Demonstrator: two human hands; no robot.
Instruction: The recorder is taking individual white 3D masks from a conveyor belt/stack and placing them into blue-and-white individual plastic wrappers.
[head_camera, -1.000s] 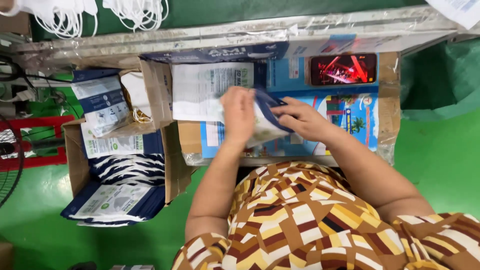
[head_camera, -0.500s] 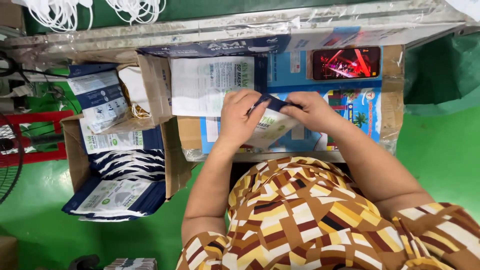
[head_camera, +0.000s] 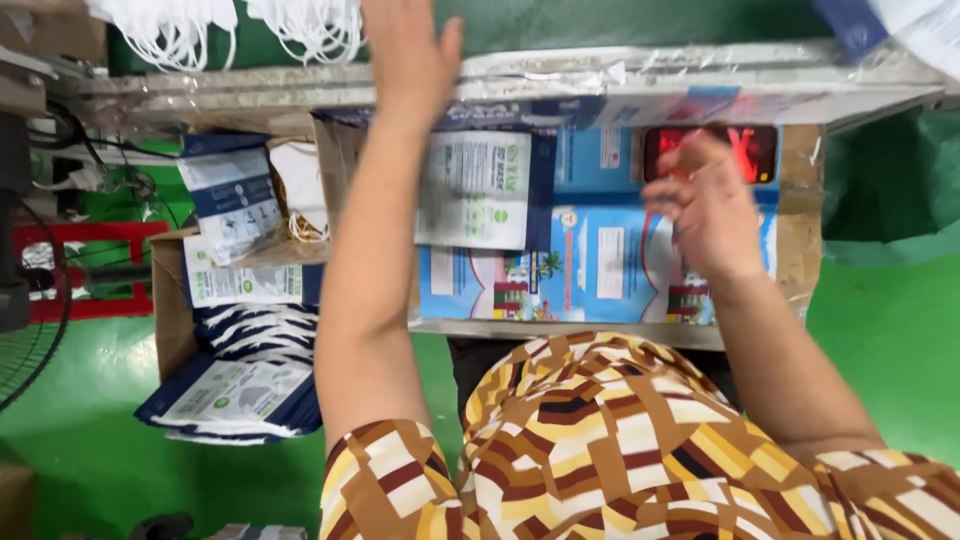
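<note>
Left hand (head_camera: 408, 55) is being stretched up toward white masks (head_camera: 300, 22) hanging at top edge; grip open, fingers spread, nothing held. Right hand (head_camera: 705, 205) is being held above tabletop (head_camera: 600, 335), fingers loosely curled, grip empty (slightly blurred). Flat mask pouch (head_camera: 478, 190), white and dark blue, is lying on tabletop between both arms, just beside left forearm. Red display (head_camera: 745, 150) is being partly covered by right hand. Cardboard box (head_camera: 172, 320) of stacked pouches is standing at left on green floor (head_camera: 880, 350).
</note>
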